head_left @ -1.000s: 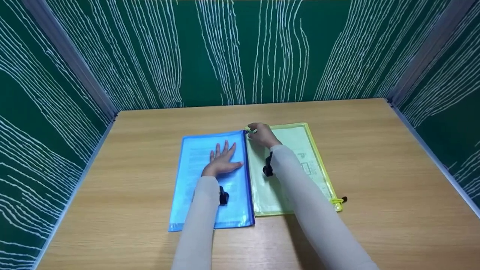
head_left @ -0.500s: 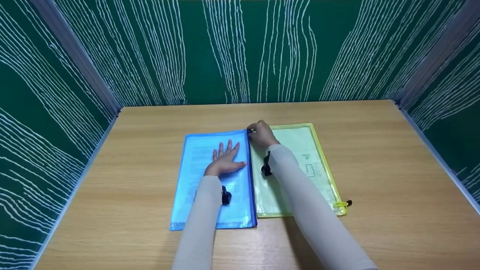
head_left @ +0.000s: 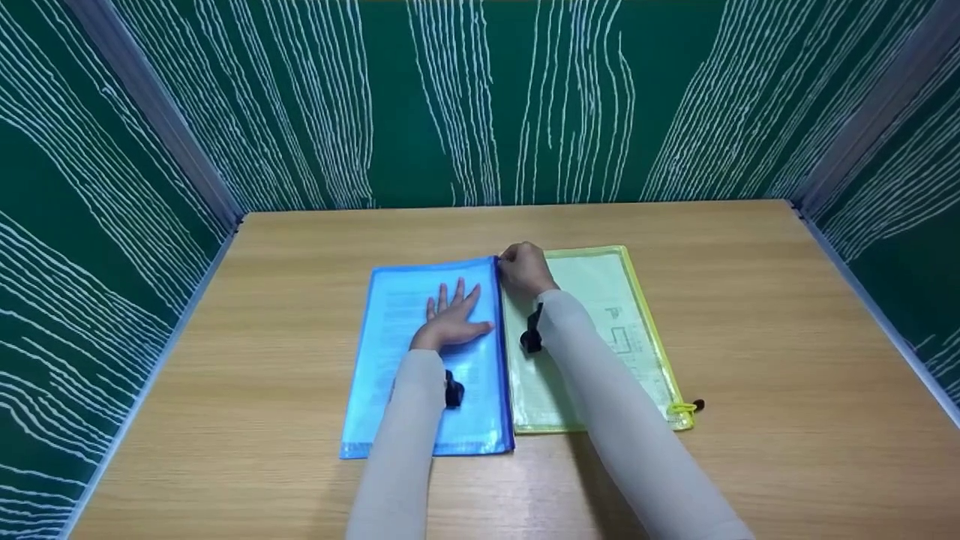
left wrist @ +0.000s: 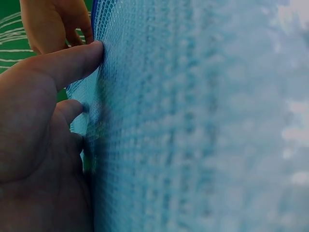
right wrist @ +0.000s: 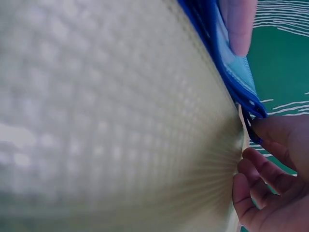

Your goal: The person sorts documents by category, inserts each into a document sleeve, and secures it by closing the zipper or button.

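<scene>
A blue mesh zip folder [head_left: 397, 375] lies flat on the table with printed paper showing faintly through it. My left hand [head_left: 450, 327] presses on it with fingers spread straight. Along its right edge runs a dark blue zipper [right wrist: 236, 92]. At that zipper's far end my right hand [head_left: 527, 270] pinches a dark blue zipper pull [right wrist: 253, 133] between thumb and forefinger; the head view hides the pull behind the fingers. Beneath the right hand and forearm is a yellow mesh zip folder [head_left: 555, 390], which holds a sheet with a line drawing.
The wooden table [head_left: 787, 360] carries both folders side by side. A yellow loop with a dark end [head_left: 684, 408] sits at the yellow folder's near right corner. Green panels with white lines [head_left: 675, 45] enclose the table's back and sides.
My right hand's fingers have closed in on the blue folder's far right corner and now pinch the zipper pull. The left hand stays spread on the blue folder. The head view has shifted slightly.
</scene>
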